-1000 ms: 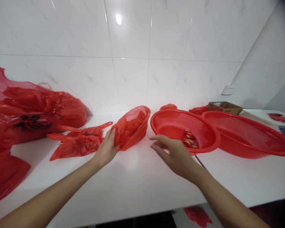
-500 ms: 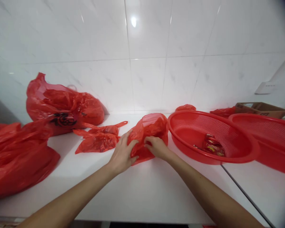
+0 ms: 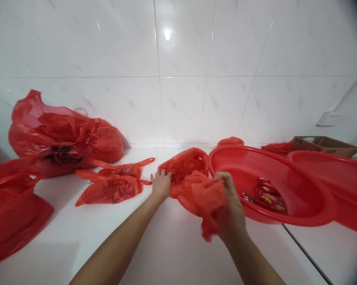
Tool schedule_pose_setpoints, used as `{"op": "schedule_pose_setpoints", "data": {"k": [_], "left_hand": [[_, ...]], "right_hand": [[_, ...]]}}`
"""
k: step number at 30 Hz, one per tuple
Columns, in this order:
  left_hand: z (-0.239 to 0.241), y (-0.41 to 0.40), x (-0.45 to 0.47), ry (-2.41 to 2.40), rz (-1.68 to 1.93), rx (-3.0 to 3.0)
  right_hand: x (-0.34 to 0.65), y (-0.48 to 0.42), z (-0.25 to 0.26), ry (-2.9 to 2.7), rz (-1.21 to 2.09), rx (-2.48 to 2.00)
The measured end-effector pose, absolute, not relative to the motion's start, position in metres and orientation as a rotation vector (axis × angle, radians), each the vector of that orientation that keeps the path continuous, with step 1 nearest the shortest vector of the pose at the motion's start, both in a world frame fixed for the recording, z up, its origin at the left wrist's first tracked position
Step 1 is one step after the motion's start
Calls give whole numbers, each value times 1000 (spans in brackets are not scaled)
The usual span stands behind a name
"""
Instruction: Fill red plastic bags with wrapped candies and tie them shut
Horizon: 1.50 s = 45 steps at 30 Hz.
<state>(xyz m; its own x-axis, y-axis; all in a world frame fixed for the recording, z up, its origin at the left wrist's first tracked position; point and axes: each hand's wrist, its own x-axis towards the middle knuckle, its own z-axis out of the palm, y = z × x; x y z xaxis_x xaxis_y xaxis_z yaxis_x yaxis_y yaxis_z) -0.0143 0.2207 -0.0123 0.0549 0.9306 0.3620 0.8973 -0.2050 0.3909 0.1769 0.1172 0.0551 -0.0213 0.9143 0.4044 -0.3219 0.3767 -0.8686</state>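
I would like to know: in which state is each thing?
Middle bag: mouth open
Left hand: touching this bag
Right hand: gripping crumpled plastic
Left basket: upright, holding packets
Right basket: upright, partly hidden
Cardboard box: open
Printed bag: bulging
Small bags: lying, filled
Leftmost bag: cropped
Rear bags: partly hidden

The left hand (image 3: 161, 183) and right hand (image 3: 233, 209) are bare. Left fingers (image 3: 163, 173): slender. Left wrist (image 3: 158, 198): bare, narrow. Left forearm (image 3: 127, 237) and right forearm (image 3: 251, 253): bare along the visible length, slim, tapering toward the hand. Right-hand surface detail: blurred. Fingernail detail: too small to determine.
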Motion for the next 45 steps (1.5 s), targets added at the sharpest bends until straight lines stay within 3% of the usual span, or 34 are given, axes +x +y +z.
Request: {"op": "schedule_pose_setpoints", "data": {"k": [7, 12, 19, 28, 32, 34, 38, 42, 45], "left_hand": [[19, 250, -8, 2142, 737, 2156], [49, 206, -12, 1974, 688, 2431], [65, 140, -13, 1387, 728, 2876], [84, 60, 11, 1182, 1102, 1381], [85, 55, 21, 1176, 1128, 1209], [83, 53, 28, 1177, 1127, 1153], [80, 43, 44, 1088, 1083, 1098], [75, 36, 34, 1028, 1025, 963], [71, 39, 7, 1157, 1047, 906]], "right_hand": [[224, 91, 39, -1165, 935, -823], [234, 83, 17, -1381, 847, -916], [238, 61, 18, -1195, 1074, -772], [279, 54, 17, -1110, 1143, -963], [276, 26, 44, -1115, 531, -987], [265, 4, 66, -1292, 274, -883], [241, -9, 82, -2062, 165, -803], [246, 18, 56, -2590, 71, -1449], [264, 28, 39, -2690, 108, -1657]]}}
